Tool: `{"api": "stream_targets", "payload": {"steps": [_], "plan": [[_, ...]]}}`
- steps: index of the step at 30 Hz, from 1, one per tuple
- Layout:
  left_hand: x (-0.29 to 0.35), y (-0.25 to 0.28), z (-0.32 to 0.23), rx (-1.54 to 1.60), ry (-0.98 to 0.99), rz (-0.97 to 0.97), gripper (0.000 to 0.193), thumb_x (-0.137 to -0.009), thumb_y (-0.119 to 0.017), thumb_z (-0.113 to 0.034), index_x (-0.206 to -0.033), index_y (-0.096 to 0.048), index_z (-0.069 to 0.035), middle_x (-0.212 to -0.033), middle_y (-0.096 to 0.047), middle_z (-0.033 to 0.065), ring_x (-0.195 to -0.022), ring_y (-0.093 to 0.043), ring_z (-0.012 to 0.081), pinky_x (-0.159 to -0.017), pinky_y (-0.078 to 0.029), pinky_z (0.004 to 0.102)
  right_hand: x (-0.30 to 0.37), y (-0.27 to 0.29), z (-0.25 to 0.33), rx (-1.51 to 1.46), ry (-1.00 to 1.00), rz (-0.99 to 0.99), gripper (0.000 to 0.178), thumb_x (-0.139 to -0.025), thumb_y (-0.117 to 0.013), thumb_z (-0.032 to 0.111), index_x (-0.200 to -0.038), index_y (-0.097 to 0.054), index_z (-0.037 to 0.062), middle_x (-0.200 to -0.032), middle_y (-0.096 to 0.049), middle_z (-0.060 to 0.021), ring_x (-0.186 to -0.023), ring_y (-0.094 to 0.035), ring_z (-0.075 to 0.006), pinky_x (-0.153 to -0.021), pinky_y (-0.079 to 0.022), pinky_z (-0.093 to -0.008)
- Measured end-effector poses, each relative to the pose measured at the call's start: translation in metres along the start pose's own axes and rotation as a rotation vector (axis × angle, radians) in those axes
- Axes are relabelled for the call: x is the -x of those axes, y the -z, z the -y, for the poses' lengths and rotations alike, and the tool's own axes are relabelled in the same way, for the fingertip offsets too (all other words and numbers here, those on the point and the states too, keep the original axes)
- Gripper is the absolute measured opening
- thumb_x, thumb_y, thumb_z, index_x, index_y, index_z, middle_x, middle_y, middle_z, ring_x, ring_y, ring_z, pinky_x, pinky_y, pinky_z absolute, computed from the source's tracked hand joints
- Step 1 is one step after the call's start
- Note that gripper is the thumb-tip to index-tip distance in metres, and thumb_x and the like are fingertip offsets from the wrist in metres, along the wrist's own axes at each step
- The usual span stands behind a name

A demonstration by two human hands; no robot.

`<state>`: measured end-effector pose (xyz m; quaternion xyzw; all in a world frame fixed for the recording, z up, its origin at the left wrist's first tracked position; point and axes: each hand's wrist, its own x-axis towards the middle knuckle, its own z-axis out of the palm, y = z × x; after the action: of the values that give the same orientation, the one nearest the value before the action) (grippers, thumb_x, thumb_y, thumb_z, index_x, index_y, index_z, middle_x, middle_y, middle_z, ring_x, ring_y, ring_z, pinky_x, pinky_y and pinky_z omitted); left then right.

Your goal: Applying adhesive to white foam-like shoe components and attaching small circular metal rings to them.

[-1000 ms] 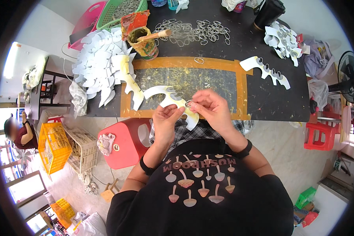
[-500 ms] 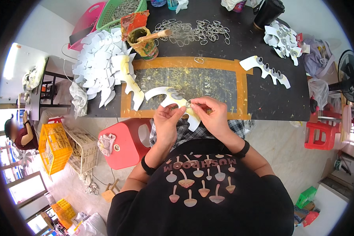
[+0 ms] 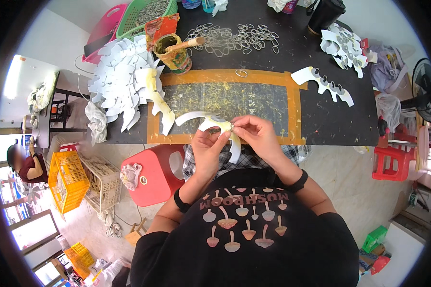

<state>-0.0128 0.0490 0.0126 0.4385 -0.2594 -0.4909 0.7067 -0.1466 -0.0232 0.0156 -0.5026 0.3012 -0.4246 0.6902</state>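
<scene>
Tilted since earlier, white strip (image 3: 217, 124) lies between left fingers (image 3: 221, 140), right fingers (image 3: 244, 130) pinching ring (image 3: 232, 127) against it.

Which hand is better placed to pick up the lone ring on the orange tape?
Probably the right hand: it looks nearer the lone ring on the orange tape, while the left hand grips the white piece. The right would first have to leave that piece's edge.

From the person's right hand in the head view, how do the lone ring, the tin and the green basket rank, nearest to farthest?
From the right hand:
1. Lone ring, ahead on the tape.
2. Tin, ahead and left.
3. Green basket, farther ahead and left.
</scene>
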Motion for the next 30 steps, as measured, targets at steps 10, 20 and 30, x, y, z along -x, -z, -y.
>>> {"api": "stream_targets", "payload": {"steps": [10, 20, 30], "plan": [[0.023, -0.002, 0.013, -0.119, -0.081, 0.413, 0.063, -0.074, -0.081, -0.013, -0.125, -0.047, 0.001, -0.129, -0.052, 0.0151, -0.115, -0.056, 0.0226, -0.092, -0.050, 0.0349, -0.006, 0.028, 0.044, 0.570, 0.124, 0.000, 0.006, -0.080, -0.067, 0.001, -0.083, -0.062, -0.0007, -0.094, -0.065, -0.0080, -0.077, -0.065, -0.0147, -0.061, -0.053, -0.0262], [-0.044, -0.046, -0.003, -1.102, -0.671, 0.550, 0.046, -0.069, -0.075, -0.003, -0.110, -0.056, -0.006, -0.110, -0.063, 0.0094, -0.109, -0.058, 0.0322, -0.098, -0.042, 0.0459, -0.009, 0.069, 0.038, 1.130, 0.364, 0.137, 0.008, -0.073, -0.067, 0.004, -0.077, -0.060, 0.0052, -0.077, -0.050, -0.0065, -0.078, -0.052, -0.0261, -0.067, -0.043, -0.0365], [-0.064, -0.044, 0.024, -1.133, -0.462, 0.614, 0.034, -0.071, -0.075, -0.006, -0.101, -0.059, -0.009, -0.096, -0.067, -0.0006, -0.118, -0.053, 0.0269, -0.113, -0.011, 0.0622, -0.001, 0.081, 0.024, 0.925, 0.401, 0.089, 0.008, -0.072, -0.066, 0.002, -0.078, -0.062, 0.0046, -0.074, -0.055, -0.0070, -0.068, -0.055, -0.0227, -0.058, -0.044, -0.0331]]}}
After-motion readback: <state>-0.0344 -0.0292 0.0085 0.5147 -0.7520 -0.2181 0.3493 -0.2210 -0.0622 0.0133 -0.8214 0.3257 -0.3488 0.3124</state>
